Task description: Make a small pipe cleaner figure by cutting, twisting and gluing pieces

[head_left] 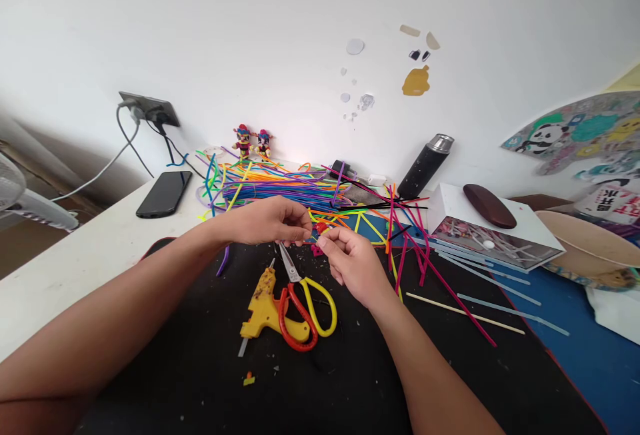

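Note:
My left hand (280,220) and my right hand (353,260) meet over the mat with their fingertips pinched close together. A thin greenish strand (315,238) shows between them; its ends are hidden by the fingers. Just behind the fingertips is a small red and yellow piece (321,228), and I cannot tell whether it is held. Below the hands lie scissors (293,276) with one red and one yellow handle. They partly cover a yellow hot glue gun (263,308), which has a glue stick poking out of its rear.
Bundled coloured pipe cleaners (280,188) lie along the wall beside two small figures (243,142). A phone (165,194) rests at left. To the right are a black flask (425,167), a white box (500,222), clear glue sticks (513,315) and a wooden stick (465,313).

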`<state>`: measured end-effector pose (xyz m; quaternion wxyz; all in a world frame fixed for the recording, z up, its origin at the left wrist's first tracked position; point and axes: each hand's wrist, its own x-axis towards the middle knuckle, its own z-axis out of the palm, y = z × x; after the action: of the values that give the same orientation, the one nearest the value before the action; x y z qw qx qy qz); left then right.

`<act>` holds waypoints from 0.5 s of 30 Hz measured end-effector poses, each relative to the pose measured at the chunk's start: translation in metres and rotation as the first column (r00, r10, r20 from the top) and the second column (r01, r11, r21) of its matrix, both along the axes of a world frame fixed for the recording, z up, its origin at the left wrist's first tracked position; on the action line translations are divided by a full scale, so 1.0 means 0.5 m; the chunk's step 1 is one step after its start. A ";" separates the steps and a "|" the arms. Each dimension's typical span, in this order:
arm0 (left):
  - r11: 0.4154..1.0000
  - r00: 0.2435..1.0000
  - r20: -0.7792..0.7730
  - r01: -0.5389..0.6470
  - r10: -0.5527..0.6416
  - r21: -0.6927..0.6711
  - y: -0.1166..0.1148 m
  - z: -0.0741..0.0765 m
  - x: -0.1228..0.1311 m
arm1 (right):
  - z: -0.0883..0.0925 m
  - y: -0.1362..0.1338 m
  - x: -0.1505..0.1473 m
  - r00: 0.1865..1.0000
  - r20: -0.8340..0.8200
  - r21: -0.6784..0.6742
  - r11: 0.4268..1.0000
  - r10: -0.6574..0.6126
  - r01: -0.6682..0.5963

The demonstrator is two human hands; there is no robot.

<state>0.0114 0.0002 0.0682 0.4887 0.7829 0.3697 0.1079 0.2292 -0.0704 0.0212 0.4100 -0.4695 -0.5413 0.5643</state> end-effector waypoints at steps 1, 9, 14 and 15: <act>1.000 1.000 -0.005 0.007 -0.007 0.002 -0.001 0.000 0.000 | 0.000 0.000 0.001 1.000 -0.002 0.001 1.000 -0.004 0.004; 1.000 1.000 0.020 -0.020 0.020 0.021 0.006 -0.001 -0.004 | -0.001 0.001 0.004 0.999 0.017 0.008 0.999 -0.032 0.032; 0.965 0.954 0.162 -0.262 0.254 0.028 0.032 -0.009 -0.022 | -0.009 0.001 0.008 0.991 0.130 0.090 0.996 -0.023 0.011; 0.956 0.940 0.183 -0.294 0.286 0.013 0.036 -0.012 -0.025 | -0.010 -0.002 0.006 0.983 0.181 0.122 0.992 -0.007 -0.015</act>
<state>-0.0009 0.0182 0.0623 0.4828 0.7167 0.4333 0.2562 0.2323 -0.0711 0.0165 0.3862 -0.4917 -0.6109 0.4857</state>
